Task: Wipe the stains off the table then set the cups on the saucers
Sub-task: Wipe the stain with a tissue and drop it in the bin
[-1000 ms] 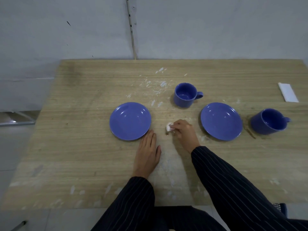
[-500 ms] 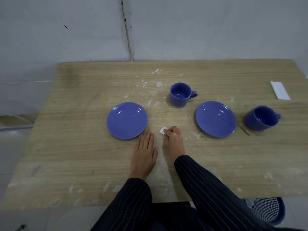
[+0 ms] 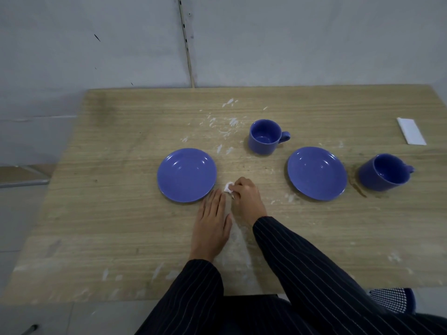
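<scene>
The right hand (image 3: 246, 199) has its fingers curled around a small white wad of tissue (image 3: 228, 187) and presses it down on the worktop (image 3: 121, 213), in the gap between the two saucers and just beside the near right edge of the left saucer (image 3: 186, 174). The left hand (image 3: 212, 226) lies flat next to it, fingers straight and together, palm on the wood, holding nothing; its fingertips reach almost to the left saucer's rim.

Around the hands, pale smears run back along the wood toward the person and also speckle the area beyond the saucers, toward the far edge. The right saucer (image 3: 317, 173) sits well apart from the left one, both bare. One cup (image 3: 265, 137) stands upright on the wood behind and between the saucers, handle to the right. The second cup (image 3: 384, 172) stands to the right of the right saucer, and a brown stain (image 3: 357, 187) curves on the wood between that saucer and this cup. A folded white paper (image 3: 411, 134) lies near the far right edge.

Judging from this, the wiping is under way but far from finished: the brown stain looks untouched and the whitish marks remain in several places. Neither cup is on a saucer, so the whole second part of the task is left to do.
</scene>
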